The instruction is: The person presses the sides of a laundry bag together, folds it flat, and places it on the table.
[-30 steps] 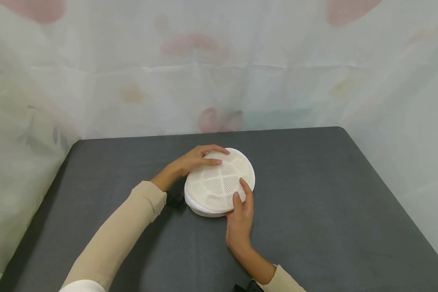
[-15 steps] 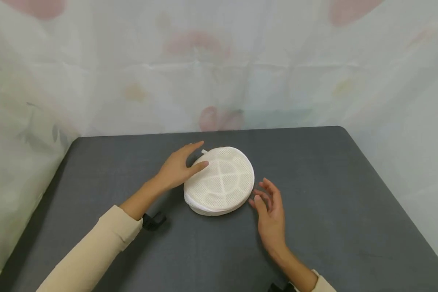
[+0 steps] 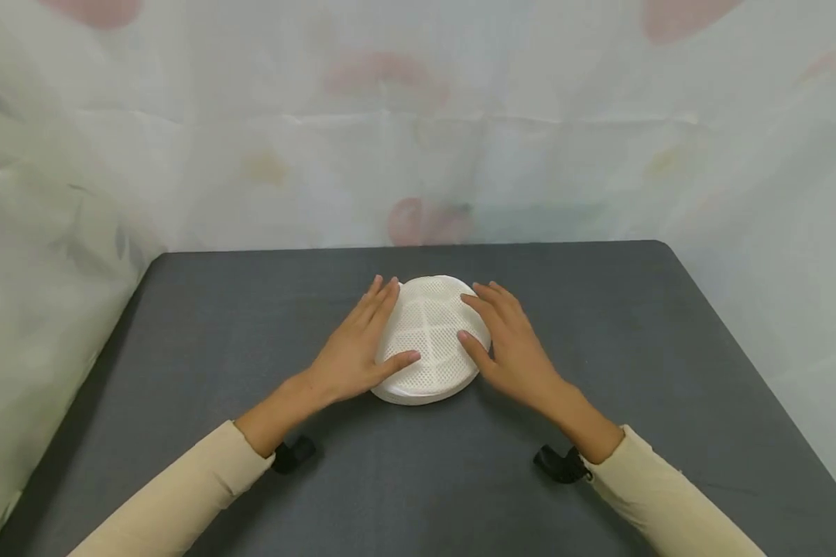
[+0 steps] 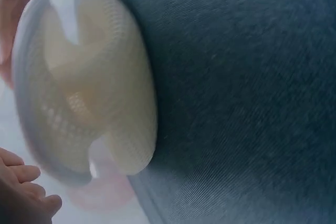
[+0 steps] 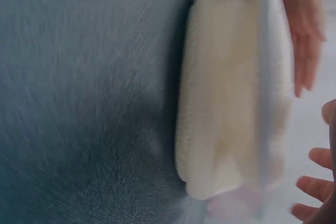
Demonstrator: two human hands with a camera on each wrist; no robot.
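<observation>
Head view: round white mesh pouch [image 3: 428,340] is lain flat on the dark grey table [image 3: 634,348], near its middle | left hand [image 3: 358,348] is laid on its left edge, fingers straight | right hand [image 3: 508,344] is laid on its right edge, fingers straight | nothing is gripped.

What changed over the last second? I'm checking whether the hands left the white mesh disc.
The right hand let go of the round mesh disc's near edge, swung out to its right, then came back to rest flat on its right side. The left hand slid from the far rim to the left side, fingers straight. The disc stayed in place on the grey table.
</observation>
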